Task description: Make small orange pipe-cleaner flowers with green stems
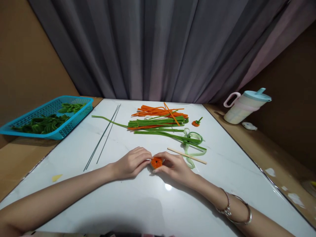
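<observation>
Between my two hands is a small round orange pipe-cleaner piece [156,162] with a dark centre. My right hand [174,166] grips it from the right with thumb and fingers. My left hand [134,162] has its fingers closed together, their tips at the piece's left edge; whether they pinch it I cannot tell. Beyond the hands lie a bundle of green pipe cleaners [158,122] and a pile of orange pipe cleaners [158,111]. A wooden stick [187,156] rests just past my right hand, across a pale green ribbon [190,161].
A small orange pipe-cleaner pumpkin [196,123] with a green stem sits at the right. Thin dark wires [102,136] lie on the left. A blue basket [61,133] of green pieces stands far left, a lidded cup [243,107] far right. A yellow scrap [56,177] lies near my left forearm.
</observation>
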A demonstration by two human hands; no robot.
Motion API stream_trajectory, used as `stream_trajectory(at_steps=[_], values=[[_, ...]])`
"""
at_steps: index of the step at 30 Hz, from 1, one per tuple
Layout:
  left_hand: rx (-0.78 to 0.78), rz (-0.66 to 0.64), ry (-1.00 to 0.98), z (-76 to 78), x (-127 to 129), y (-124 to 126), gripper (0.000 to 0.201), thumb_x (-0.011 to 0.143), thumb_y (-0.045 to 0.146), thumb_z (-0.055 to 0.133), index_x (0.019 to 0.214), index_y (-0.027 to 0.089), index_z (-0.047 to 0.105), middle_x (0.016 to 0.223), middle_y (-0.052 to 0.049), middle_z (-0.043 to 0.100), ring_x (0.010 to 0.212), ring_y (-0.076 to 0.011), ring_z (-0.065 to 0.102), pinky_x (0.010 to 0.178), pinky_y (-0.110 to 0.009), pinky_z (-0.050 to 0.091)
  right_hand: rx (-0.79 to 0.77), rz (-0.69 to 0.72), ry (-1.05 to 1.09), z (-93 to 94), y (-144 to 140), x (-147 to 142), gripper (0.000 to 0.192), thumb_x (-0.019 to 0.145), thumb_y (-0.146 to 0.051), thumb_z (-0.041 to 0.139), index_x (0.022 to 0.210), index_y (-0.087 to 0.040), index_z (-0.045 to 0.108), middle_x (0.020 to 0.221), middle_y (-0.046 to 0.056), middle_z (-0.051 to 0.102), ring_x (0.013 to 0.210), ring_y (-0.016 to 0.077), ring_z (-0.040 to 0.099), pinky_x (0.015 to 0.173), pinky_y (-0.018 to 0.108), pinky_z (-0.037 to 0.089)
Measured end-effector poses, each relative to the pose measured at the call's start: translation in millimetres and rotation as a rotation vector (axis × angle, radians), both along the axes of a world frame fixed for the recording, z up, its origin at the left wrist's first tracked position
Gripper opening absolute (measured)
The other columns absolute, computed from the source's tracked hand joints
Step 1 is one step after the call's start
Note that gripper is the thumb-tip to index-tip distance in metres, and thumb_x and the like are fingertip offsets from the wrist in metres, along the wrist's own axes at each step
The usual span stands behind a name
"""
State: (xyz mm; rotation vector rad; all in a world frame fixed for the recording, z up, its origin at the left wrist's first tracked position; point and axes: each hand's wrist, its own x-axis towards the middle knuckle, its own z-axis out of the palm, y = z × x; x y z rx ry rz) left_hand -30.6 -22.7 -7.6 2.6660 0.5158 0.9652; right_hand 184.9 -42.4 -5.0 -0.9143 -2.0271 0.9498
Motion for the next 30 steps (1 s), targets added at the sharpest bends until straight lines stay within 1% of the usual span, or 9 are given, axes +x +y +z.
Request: stream_trajectory(at_steps=[5, 9, 12, 15, 18, 21, 23, 26, 30], values=[[-0.007, -0.048, 0.021, -1.3, -1.2, 0.3, 0.017, 0.086, 0.006, 0.045, 0.101, 0.013, 0.051, 0.088, -0.010, 0.061, 0.080, -0.0177, 0.054, 0.073, -0.033, 0.046, 0.063, 0.044, -0.042, -1.3, -1.9, 1.6, 0.038, 0.077, -0.050, 0.064, 0.091, -0.016, 0.060, 0.077, 0.003, 0.067, 0.056, 0.0096, 0.056, 0.053, 0.021, 0.047], [0.043, -0.086, 0.011, -2.5, -1.6, 0.7, 0.021, 0.085, 0.004, 0.043, 0.102, 0.013, 0.050, 0.087, -0.011, 0.061, 0.080, -0.0181, 0.054, 0.071, -0.032, 0.047, 0.113, 0.083, -0.066, 2.3, -3.1, 1.2, 0.035, 0.079, -0.051, 0.061, 0.083, -0.016, 0.060, 0.078, 0.004, 0.067, 0.061, 0.0106, 0.057, 0.055, 0.021, 0.046], [0.073, -0.090, -0.006, -2.4, -0.9, 0.9, 0.020, 0.085, 0.004, 0.043, 0.101, 0.012, 0.050, 0.086, -0.011, 0.061, 0.079, -0.0182, 0.054, 0.070, -0.032, 0.048, 0.157, 0.120, -0.054, 5.1, -2.8, 1.1, 0.032, 0.083, -0.048, 0.058, 0.082, -0.016, 0.060, 0.079, 0.005, 0.068, 0.063, 0.0114, 0.059, 0.057, 0.021, 0.047], [0.084, -0.093, -0.009, -1.5, -0.3, 0.5, 0.020, 0.084, 0.003, 0.043, 0.101, 0.012, 0.050, 0.084, -0.011, 0.061, 0.078, -0.0182, 0.054, 0.069, -0.032, 0.048, 0.196, 0.142, -0.047, 6.3, -2.4, 1.5, 0.029, 0.086, -0.045, 0.056, 0.082, -0.016, 0.061, 0.078, 0.006, 0.067, 0.065, 0.0121, 0.061, 0.058, 0.022, 0.048], [0.086, -0.099, -0.009, -0.6, -0.3, -0.4, 0.021, 0.084, 0.002, 0.042, 0.101, 0.012, 0.050, 0.084, -0.011, 0.060, 0.077, -0.0181, 0.054, 0.069, -0.032, 0.048, 0.203, 0.138, -0.046, 5.9, -2.1, 2.2, 0.029, 0.086, -0.044, 0.056, 0.083, -0.016, 0.061, 0.077, 0.005, 0.067, 0.066, 0.0119, 0.060, 0.058, 0.022, 0.048], [0.068, -0.097, -0.022, -0.2, -0.6, -0.8, 0.022, 0.083, 0.002, 0.042, 0.101, 0.013, 0.049, 0.084, -0.011, 0.060, 0.077, -0.0179, 0.054, 0.070, -0.032, 0.048, 0.177, 0.098, -0.064, 5.5, -1.4, 2.5, 0.034, 0.080, -0.049, 0.061, 0.089, -0.016, 0.060, 0.076, 0.003, 0.066, 0.059, 0.0105, 0.057, 0.055, 0.021, 0.046], [0.050, -0.102, -0.031, -0.3, -0.9, -0.8, 0.023, 0.082, 0.002, 0.042, 0.101, 0.013, 0.049, 0.085, -0.011, 0.061, 0.078, -0.0179, 0.054, 0.071, -0.032, 0.049, 0.184, 0.094, -0.091, 6.2, -0.7, 2.3, 0.040, 0.076, -0.052, 0.064, 0.094, -0.016, 0.060, 0.076, 0.003, 0.065, 0.060, 0.0105, 0.055, 0.056, 0.021, 0.046], [0.060, -0.125, -0.032, -0.8, -1.6, -0.6, 0.024, 0.082, 0.001, 0.043, 0.102, 0.013, 0.049, 0.085, -0.011, 0.061, 0.078, -0.0180, 0.055, 0.070, -0.032, 0.049, 0.246, 0.148, -0.096, 8.3, -0.3, 1.0, 0.040, 0.075, -0.051, 0.065, 0.095, -0.016, 0.061, 0.076, 0.003, 0.064, 0.068, 0.0128, 0.056, 0.062, 0.023, 0.047], [0.093, -0.140, -0.023, -1.4, -2.1, -0.3, 0.025, 0.082, 0.002, 0.041, 0.103, 0.013, 0.049, 0.084, -0.011, 0.061, 0.078, -0.0185, 0.055, 0.069, -0.033, 0.049, 0.275, 0.189, -0.070, 9.5, -1.4, -0.9, 0.034, 0.081, -0.046, 0.060, 0.093, -0.015, 0.060, 0.078, 0.005, 0.066, 0.071, 0.0141, 0.055, 0.065, 0.025, 0.047]])
